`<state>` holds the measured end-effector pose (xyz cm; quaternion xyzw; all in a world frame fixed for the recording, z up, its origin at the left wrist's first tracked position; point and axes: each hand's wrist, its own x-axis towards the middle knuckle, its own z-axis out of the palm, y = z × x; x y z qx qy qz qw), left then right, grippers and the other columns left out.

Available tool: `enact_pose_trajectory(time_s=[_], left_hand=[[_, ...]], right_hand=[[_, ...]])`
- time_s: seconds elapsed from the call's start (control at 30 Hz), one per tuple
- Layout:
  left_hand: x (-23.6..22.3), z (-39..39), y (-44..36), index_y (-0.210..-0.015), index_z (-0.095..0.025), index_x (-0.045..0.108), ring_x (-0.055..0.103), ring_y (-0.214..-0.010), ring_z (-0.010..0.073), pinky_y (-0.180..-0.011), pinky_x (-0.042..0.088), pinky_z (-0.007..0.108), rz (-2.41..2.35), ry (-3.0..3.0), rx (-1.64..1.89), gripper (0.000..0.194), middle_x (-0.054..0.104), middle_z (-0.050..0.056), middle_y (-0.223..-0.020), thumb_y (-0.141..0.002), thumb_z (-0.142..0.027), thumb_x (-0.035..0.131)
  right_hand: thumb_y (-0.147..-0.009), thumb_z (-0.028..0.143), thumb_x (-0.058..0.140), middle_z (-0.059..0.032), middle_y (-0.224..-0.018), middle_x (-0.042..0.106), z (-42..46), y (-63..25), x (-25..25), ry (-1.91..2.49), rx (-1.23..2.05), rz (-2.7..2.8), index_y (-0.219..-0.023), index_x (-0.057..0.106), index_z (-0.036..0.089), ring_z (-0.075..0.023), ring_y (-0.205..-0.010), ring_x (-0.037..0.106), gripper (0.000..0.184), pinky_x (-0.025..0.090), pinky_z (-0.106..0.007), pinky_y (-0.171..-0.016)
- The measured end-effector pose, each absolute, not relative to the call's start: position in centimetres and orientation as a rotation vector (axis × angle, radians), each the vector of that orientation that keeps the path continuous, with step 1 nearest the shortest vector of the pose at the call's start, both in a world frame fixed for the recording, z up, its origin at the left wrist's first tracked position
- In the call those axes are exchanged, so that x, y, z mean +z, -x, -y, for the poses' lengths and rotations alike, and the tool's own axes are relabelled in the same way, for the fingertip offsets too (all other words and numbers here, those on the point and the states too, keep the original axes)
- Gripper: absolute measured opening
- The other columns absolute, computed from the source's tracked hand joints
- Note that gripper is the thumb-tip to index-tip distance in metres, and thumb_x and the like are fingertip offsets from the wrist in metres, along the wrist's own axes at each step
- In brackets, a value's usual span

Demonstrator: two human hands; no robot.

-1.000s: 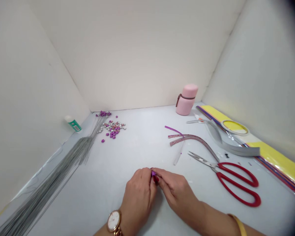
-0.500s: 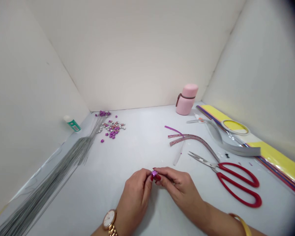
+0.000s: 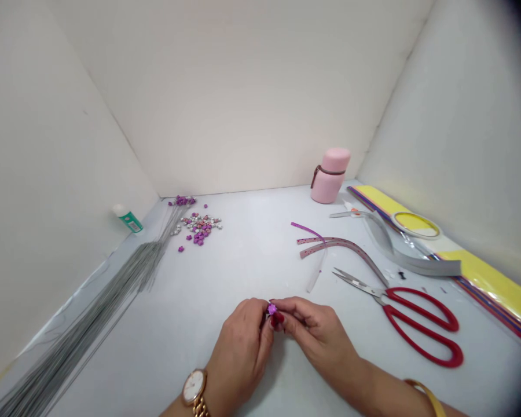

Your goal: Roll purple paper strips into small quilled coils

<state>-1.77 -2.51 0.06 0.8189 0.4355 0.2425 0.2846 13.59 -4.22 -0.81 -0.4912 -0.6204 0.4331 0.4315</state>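
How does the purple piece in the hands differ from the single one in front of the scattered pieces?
The held piece is between the left hand and right hand; the loose piece lies on the table. The held piece is partly covered, the loose piece fully visible. Both are small and purple.

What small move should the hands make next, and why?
Probably a gentle pinch on the edges of the small purple piece: the left hand and right hand hold it between them, and it resembles the loose purple stars on the table, so similar shaping seems sensible.
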Motion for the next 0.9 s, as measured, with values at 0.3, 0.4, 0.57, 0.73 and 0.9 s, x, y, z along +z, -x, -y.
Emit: enact_pose_trajectory(time_s=[0.3,0.4,0.57,0.73,0.9], left_hand=[[-0.14,2.43,1.83,-0.078,-0.019,0.047,0.051,-0.070,0.0180,-0.061,0.039,0.029,-1.184,-2.307,0.613,0.017,0.054,0.003,-0.075,-0.086,-0.016,0.033],[-0.15,2.35,1.71,-0.073,-0.019,0.045,0.050,-0.068,0.0172,-0.059,0.038,0.027,-1.194,-2.346,0.603,0.017,0.052,0.002,-0.071,-0.086,-0.014,0.035],[-0.25,2.35,1.63,-0.070,-0.019,0.042,0.049,-0.065,0.0159,-0.057,0.038,0.026,-1.217,-2.337,0.609,0.017,0.051,0.001,-0.069,-0.085,-0.013,0.035],[-0.53,2.48,1.57,-0.070,-0.019,0.042,0.048,-0.064,0.0161,-0.056,0.037,0.026,-1.219,-2.372,0.646,0.017,0.050,0.001,-0.067,-0.084,-0.013,0.035],[-0.61,2.51,1.24,-0.070,-0.019,0.043,0.048,-0.062,0.0168,-0.054,0.037,0.027,-1.237,-2.441,0.691,0.018,0.050,0.001,-0.066,-0.083,-0.011,0.034]], right_hand=[[-0.084,0.020,0.046,-0.0004,-0.074,0.066,4.14,-13.59,-0.11,1.219,1.071,1.577,-0.093,0.061,0.019,-0.0118,-0.067,0.061,0.018,0.050,-0.020,-0.063],[-0.084,0.019,0.045,-0.0001,-0.072,0.065,4.15,-13.60,-0.10,1.217,1.059,1.601,-0.091,0.061,0.019,-0.0115,-0.066,0.060,0.017,0.049,-0.019,-0.062],[-0.084,0.015,0.043,0.0003,-0.072,0.063,4.20,-13.65,-0.09,1.223,1.008,1.663,-0.089,0.059,0.019,-0.0112,-0.066,0.059,0.017,0.047,-0.019,-0.062],[-0.084,0.012,0.041,-0.0007,-0.075,0.064,4.41,-13.55,-0.24,1.231,0.891,1.751,-0.093,0.057,0.019,-0.0119,-0.068,0.059,0.019,0.046,-0.021,-0.063],[-0.085,0.013,0.037,-0.0046,-0.077,0.064,4.61,-13.10,-0.81,1.278,0.644,1.830,-0.093,0.056,0.017,-0.0155,-0.068,0.060,0.022,0.047,-0.026,-0.064]])
